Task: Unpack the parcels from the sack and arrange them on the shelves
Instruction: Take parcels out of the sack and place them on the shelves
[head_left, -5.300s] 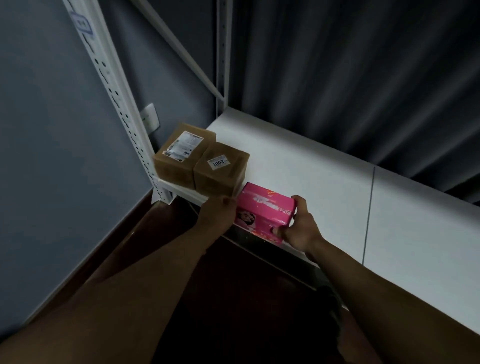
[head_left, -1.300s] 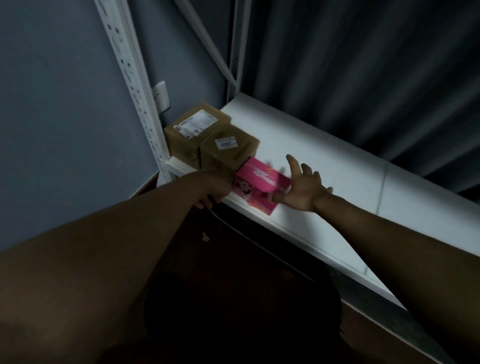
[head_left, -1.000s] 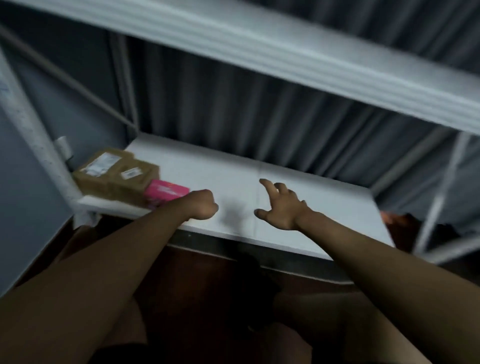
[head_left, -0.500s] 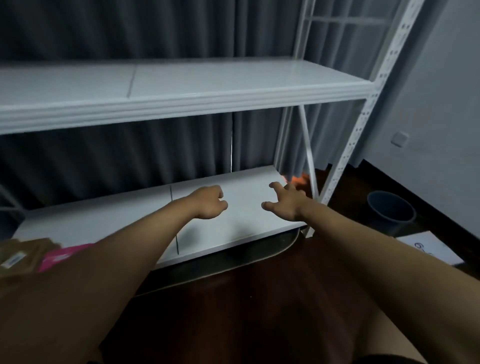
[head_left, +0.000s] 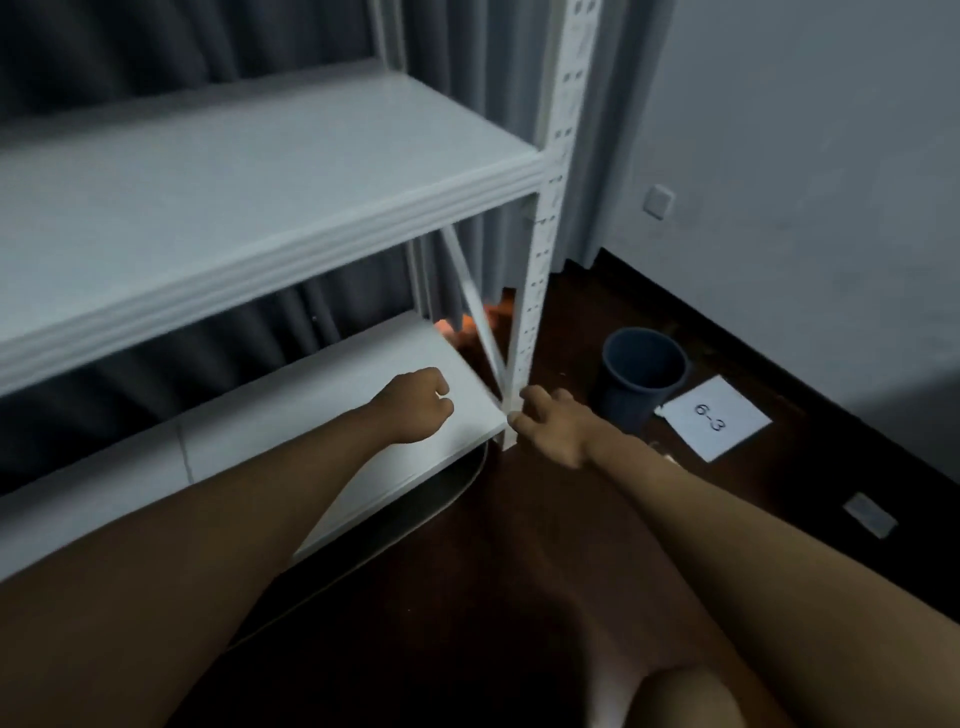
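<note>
Both my hands hang in front of the white shelving unit and hold nothing. My left hand (head_left: 415, 402) hovers over the right end of the bottom shelf (head_left: 322, 415), its fingers loosely curled. My right hand (head_left: 553, 423) is beside the unit's front right post (head_left: 540, 249), fingers relaxed and slightly spread. The upper shelf (head_left: 234, 171) is bare where I can see it. No parcel and no sack is in view; an orange patch (head_left: 478, 319) glows low behind the unit, and I cannot tell what it is.
A dark blue bucket (head_left: 641, 376) stands on the dark wooden floor right of the post. A white sheet marked 6-3 (head_left: 714, 418) lies beside it, and a small grey piece (head_left: 870, 514) lies farther right. Grey curtains hang behind the shelves; my knee (head_left: 680, 699) shows below.
Both hands let go of the pink box beside the two brown parcels at the shelf's left end. My view has swung right, so the parcels are out of frame.
</note>
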